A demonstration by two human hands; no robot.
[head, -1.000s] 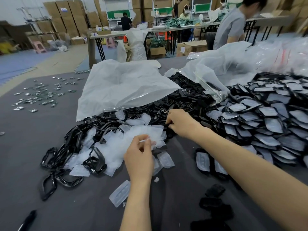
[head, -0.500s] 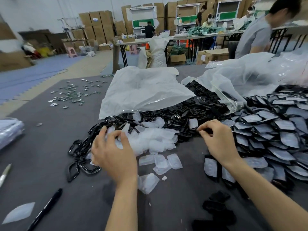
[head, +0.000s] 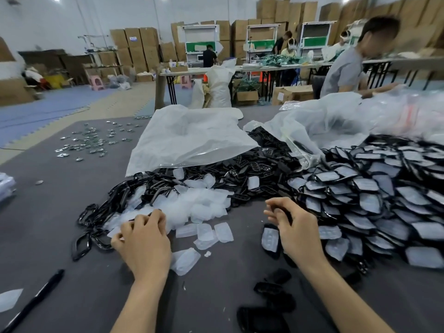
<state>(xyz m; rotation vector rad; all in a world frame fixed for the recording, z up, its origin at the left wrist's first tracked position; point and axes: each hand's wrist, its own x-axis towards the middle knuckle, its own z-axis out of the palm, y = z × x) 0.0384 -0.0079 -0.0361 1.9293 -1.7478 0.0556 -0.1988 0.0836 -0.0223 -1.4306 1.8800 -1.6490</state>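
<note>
Grey matting point(head: 43, 212) covers the worktable. Its widest bare stretch lies left of the left hand point(head: 144, 243), running out to the table's left edge, where blue floor tiles begin; a narrower bare strip lies between the two hands. The left hand, fingers curled, pinches a translucent pad point(head: 114, 233) at the near-left edge of a heap of translucent pads point(head: 189, 205), just beside a tangle of black frames point(head: 96, 215). The right hand point(head: 298, 236), well apart from the left, has its fingers bent round a small black part point(head: 283, 212) at the near edge of the dark pile. To its right, a broad stack of film-covered black parts point(head: 384, 200) fills the table to the picture's right edge. A black pen point(head: 36, 299) lies near the lower left corner beside a single clear pad point(head: 9, 299), and a few loose black pieces point(head: 262, 318) sit on the mat by the right forearm. Behind the heaps a white plastic bag point(head: 189, 138) lies slumped, its mouth toward the camera over bare black parts point(head: 254, 164); what it holds cannot be told. A clear bag point(head: 317, 126) to its right shows black parts through its wall near the mouth. Small metal pieces point(head: 89, 143) are scattered on the far left of the mat. A person in a grey shirt point(head: 343, 70) stands at the far right, with cardboard boxes point(head: 141, 42) stacked along the back wall.
</note>
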